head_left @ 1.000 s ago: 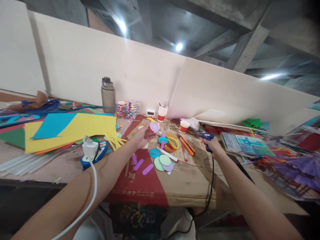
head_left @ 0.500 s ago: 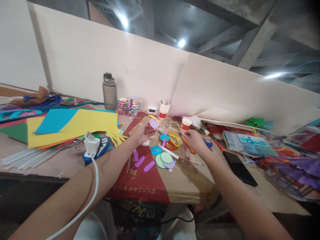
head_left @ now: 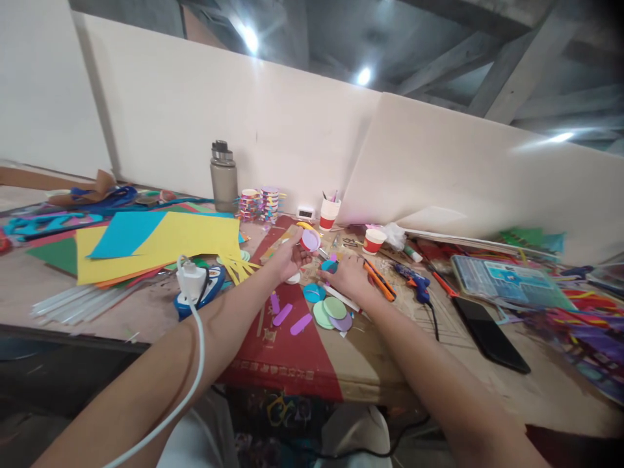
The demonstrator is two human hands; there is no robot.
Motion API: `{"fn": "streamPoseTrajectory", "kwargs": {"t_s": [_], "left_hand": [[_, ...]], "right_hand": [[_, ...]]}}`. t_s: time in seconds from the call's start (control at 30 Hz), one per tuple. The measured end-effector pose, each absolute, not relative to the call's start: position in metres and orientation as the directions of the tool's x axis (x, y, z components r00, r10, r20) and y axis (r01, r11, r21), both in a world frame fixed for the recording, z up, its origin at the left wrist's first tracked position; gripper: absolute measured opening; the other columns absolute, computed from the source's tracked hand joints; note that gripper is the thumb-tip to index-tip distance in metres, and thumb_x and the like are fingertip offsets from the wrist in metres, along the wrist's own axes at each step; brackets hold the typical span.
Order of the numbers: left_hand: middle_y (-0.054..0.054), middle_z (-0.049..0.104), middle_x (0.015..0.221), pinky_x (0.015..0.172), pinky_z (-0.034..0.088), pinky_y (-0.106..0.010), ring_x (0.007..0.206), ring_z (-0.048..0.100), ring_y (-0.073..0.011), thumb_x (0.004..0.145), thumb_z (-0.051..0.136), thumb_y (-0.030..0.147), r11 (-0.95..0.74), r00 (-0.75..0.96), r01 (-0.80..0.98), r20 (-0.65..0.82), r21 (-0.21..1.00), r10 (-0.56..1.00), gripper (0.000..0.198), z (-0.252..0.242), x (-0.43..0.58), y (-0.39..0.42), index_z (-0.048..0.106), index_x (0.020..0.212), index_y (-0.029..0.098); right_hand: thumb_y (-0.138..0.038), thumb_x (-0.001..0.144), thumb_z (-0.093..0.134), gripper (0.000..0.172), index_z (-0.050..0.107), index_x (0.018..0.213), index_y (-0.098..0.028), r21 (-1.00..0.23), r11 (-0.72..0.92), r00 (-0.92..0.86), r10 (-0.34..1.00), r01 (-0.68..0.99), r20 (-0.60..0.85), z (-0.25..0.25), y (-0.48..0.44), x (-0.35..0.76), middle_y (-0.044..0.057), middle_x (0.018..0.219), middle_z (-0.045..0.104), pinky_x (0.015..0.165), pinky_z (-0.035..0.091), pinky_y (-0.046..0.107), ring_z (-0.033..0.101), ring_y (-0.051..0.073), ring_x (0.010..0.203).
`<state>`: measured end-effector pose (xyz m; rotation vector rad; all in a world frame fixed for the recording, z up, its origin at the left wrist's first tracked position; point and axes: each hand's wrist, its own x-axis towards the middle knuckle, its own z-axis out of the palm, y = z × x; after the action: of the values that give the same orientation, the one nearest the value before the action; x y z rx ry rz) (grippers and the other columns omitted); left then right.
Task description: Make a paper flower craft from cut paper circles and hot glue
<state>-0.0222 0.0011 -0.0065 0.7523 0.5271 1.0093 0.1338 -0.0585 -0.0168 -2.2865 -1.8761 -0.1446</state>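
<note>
My left hand [head_left: 292,257] is closed around a small cup-like piece [head_left: 311,240] with a lilac round face and a red edge. A yellow curved piece shows just behind it. My right hand [head_left: 348,276] reaches low over the table, thumb and fingers apart, beside a blue paper disc [head_left: 328,266] with a purple strip; it partly hides the disc. Nearer me lie another blue disc [head_left: 314,292], a white pen-like stick [head_left: 341,297], pale green discs [head_left: 335,307] and purple paper strips [head_left: 301,324]. Right of that hand rests an orange-and-black cutter [head_left: 380,281].
A red-and-white paper cup [head_left: 373,241], a cup of pens [head_left: 329,214] and a grey bottle [head_left: 224,179] stand behind. A glue gun [head_left: 414,283], phone [head_left: 490,335] and plastic case [head_left: 507,279] lie right. Coloured sheets [head_left: 190,237] and a corded power strip [head_left: 195,289] are left.
My right hand has moved left from above the orange cutter to the blue disc, uncovering the cutter and glue gun. My left hand still holds the lilac-faced piece. The view has shifted slightly.
</note>
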Motion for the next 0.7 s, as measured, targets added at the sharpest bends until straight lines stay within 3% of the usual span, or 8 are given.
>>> {"fn": "streamPoseTrajectory", "kwargs": {"t_s": [0.17,0.3,0.47,0.6,0.7], "left_hand": [[-0.011,0.072,0.082,0.051,0.048,-0.021,0.061,0.067,-0.0138,0.089,0.059,0.047,0.313,0.456,-0.562,-0.029,0.766,0.889,0.036,-0.009,-0.022,0.003,0.065,0.095,0.011],[-0.009,0.072,0.081,0.052,0.048,-0.022,0.060,0.067,-0.0143,0.088,0.061,0.044,0.299,0.461,-0.574,-0.002,0.762,0.888,0.032,-0.010,-0.023,0.002,0.064,0.094,0.013],[-0.009,0.072,0.081,0.051,0.047,-0.022,0.063,0.068,-0.0157,0.090,0.058,0.037,0.308,0.464,-0.569,-0.011,0.762,0.886,0.025,-0.007,-0.025,-0.001,0.064,0.093,0.013],[-0.009,0.073,0.084,0.054,0.049,-0.023,0.069,0.070,-0.0177,0.091,0.057,0.031,0.326,0.463,-0.562,-0.037,0.760,0.885,0.022,-0.006,-0.025,-0.001,0.065,0.098,0.013],[-0.010,0.073,0.085,0.055,0.051,-0.024,0.073,0.070,-0.0185,0.091,0.056,0.027,0.332,0.480,-0.550,-0.035,0.766,0.877,0.021,-0.007,-0.024,-0.002,0.066,0.102,0.013]], "right_hand": [[-0.060,0.081,0.060,0.071,0.058,0.117,0.001,-0.031,-0.161,0.164,0.967,0.986,0.197,-0.012,-0.057,0.126,0.031,0.121,0.059,0.096,0.041,0.045,0.054,0.039,0.116],[-0.049,0.083,0.059,0.057,0.059,0.116,-0.002,-0.101,-0.163,0.179,0.967,0.981,0.178,-0.010,-0.056,0.129,0.029,0.118,0.062,0.094,0.042,0.043,0.056,0.037,0.115],[-0.044,0.078,0.065,0.054,0.058,0.119,-0.010,-0.369,-0.163,0.253,0.944,0.915,0.212,-0.017,-0.048,0.144,0.021,0.120,0.064,0.092,0.044,0.037,0.058,0.031,0.116],[-0.041,0.072,0.070,0.070,0.047,0.130,-0.011,-0.699,0.003,0.278,0.916,0.715,0.288,-0.018,-0.044,0.154,0.016,0.121,0.063,0.086,0.049,0.034,0.064,0.023,0.101],[-0.039,0.069,0.072,0.073,0.046,0.132,-0.015,-0.819,0.167,0.261,0.897,0.548,0.357,-0.012,-0.048,0.153,0.013,0.123,0.061,0.082,0.050,0.033,0.063,0.020,0.094]]}}
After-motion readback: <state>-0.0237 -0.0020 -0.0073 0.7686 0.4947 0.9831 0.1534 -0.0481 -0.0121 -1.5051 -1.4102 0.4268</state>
